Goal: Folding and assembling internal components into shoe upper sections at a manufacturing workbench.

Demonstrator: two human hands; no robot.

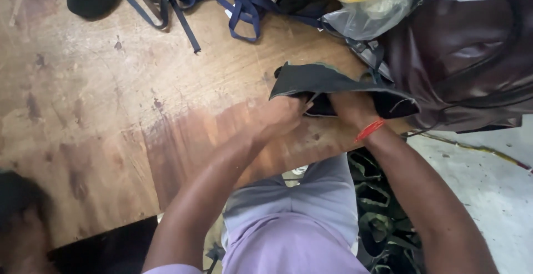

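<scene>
Nearest me, the left hand [283,116] pinches the near edge of a dark fabric piece [333,82] lying at the table [111,113] edge. Just beside it, the right hand [350,107], red thread [369,129] at the wrist, grips the same fabric, fingers tucked under it. Beyond the fabric lie blue straps [239,7]; beside them, plastic bags [377,7] and a brown bag [466,57].

Lilac tee w/ short sleeves, grey trousers, red-orange band [370,129] on right wrist, arms bare
</scene>
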